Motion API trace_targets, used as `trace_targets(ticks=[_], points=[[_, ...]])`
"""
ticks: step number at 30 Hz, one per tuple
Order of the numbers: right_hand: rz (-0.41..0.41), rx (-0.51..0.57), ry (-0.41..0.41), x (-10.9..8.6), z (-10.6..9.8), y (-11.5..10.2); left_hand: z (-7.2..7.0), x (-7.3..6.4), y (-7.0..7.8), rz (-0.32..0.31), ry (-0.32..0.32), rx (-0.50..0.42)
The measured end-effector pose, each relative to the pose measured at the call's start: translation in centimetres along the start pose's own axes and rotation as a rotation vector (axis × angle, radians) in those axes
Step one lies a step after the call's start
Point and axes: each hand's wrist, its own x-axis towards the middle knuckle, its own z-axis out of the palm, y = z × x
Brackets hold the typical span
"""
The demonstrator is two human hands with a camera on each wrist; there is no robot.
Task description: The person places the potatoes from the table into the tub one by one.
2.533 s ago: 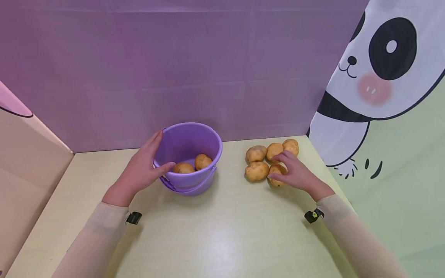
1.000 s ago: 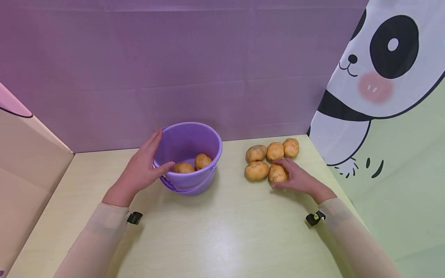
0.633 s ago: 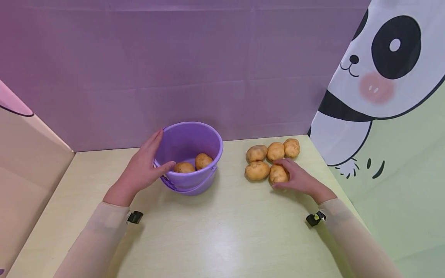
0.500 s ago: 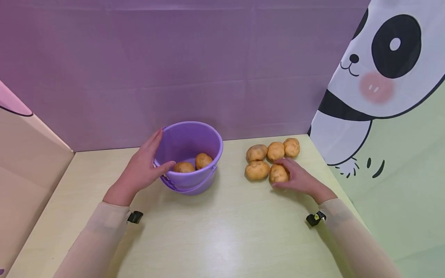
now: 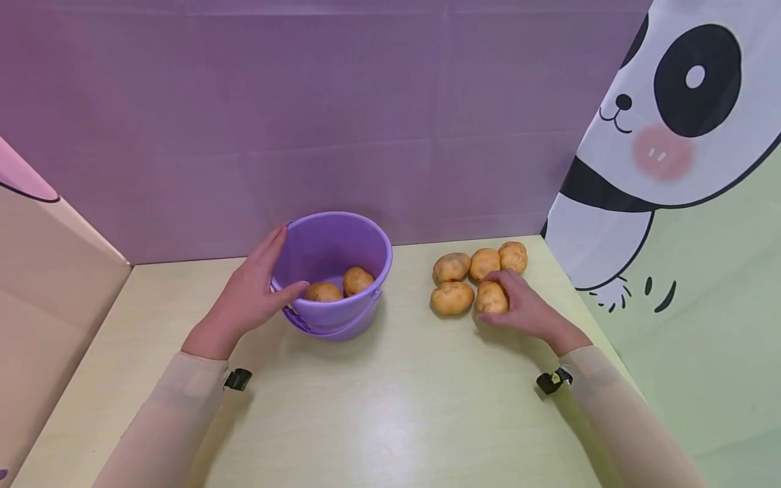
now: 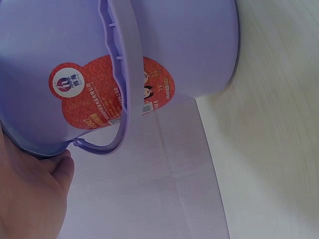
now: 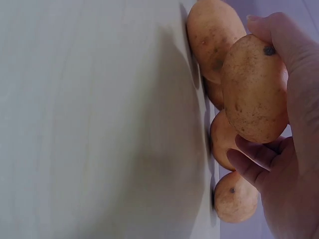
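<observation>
A purple bucket (image 5: 342, 315) stands upright on the table, with two potatoes (image 5: 358, 280) visible inside. My left hand (image 5: 247, 298) holds its left rim, thumb over the front edge and fingers along the side. In the left wrist view that hand (image 6: 37, 184) is by the handle's joint (image 6: 75, 142). My right hand (image 5: 525, 305) grips a potato (image 5: 491, 298) between thumb and fingers. In the right wrist view the gripped potato (image 7: 254, 89) appears raised off the table. Several other potatoes (image 5: 452, 298) lie close beside it in two rows.
The pale table (image 5: 378, 413) meets a purple backdrop (image 5: 342, 122) behind the bucket and potatoes. A panda-printed sheet (image 5: 677, 183) runs along the right edge, and a beige panel (image 5: 55, 298) along the left. Hanging in front of the bucket is its handle (image 6: 132, 64).
My right hand has moved from over the potato to a grip round it, and the potato has shifted slightly up and right. The left hand and bucket hold their place.
</observation>
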Motion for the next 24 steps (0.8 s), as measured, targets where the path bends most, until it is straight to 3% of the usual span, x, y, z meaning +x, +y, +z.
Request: trace_targets(ticks=[13, 24], points=[[-0.039, 0.106, 0.096, 1.8, 0.2, -1.4, -0.1, 0.1, 0.0, 0.012, 0.009, 0.004], [-0.01, 0.097, 0.056, 3.7, -0.4, -3.9, 0.1, 0.2, -0.3, 0.015, 0.011, 0.001]])
